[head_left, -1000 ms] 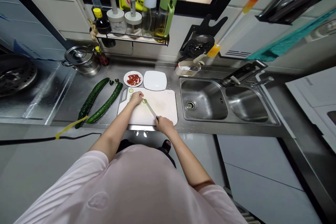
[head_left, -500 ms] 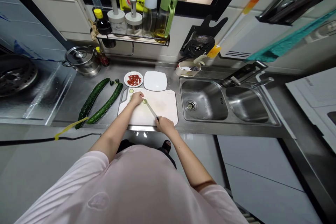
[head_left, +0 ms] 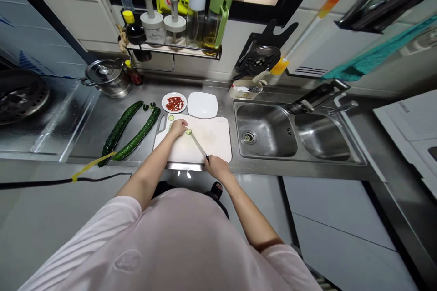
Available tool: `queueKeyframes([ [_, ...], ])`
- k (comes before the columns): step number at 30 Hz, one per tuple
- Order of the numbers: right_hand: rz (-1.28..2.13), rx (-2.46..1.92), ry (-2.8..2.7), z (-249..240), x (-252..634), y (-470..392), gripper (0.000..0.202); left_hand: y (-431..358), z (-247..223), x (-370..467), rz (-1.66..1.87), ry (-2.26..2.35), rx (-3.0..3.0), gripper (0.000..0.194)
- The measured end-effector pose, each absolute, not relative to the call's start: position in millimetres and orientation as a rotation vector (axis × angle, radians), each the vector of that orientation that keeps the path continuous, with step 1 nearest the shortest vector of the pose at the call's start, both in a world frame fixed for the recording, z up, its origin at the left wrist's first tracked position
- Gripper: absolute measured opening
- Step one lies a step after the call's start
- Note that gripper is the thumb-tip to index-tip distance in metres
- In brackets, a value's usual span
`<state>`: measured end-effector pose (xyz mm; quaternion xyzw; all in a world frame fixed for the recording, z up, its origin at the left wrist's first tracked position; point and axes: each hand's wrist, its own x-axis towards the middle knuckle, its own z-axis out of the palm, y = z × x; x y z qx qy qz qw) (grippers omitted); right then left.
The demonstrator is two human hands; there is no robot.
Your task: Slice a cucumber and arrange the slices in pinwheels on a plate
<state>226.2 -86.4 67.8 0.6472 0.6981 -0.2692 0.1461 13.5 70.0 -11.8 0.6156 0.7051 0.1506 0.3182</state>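
A white cutting board lies on the steel counter. My right hand is closed round the black handle of a knife, whose blade points up and left. At the blade's tip is a round green slice. My left hand is closed beside that slice, over the board's left half; what its fingers hold is too small to make out. Another pale green slice lies near the board's top left corner, and one more is partly hidden by my left hand.
Two cucumbers lie left of the board. Behind it are a plate of red pieces and a white square plate. The sink is to the right, a lidded pot at the back left.
My right hand and the knife have shifted slightly right and down, away from my left hand. My left hand has hardly moved.
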Motion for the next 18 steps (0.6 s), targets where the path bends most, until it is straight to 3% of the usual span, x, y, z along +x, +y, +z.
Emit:
queueKeyframes([
  [18, -0.809, 1.882, 1.997, 65, 221, -79, 0.040, 70, -19, 12, 0.421, 1.850, 1.634, 0.021],
])
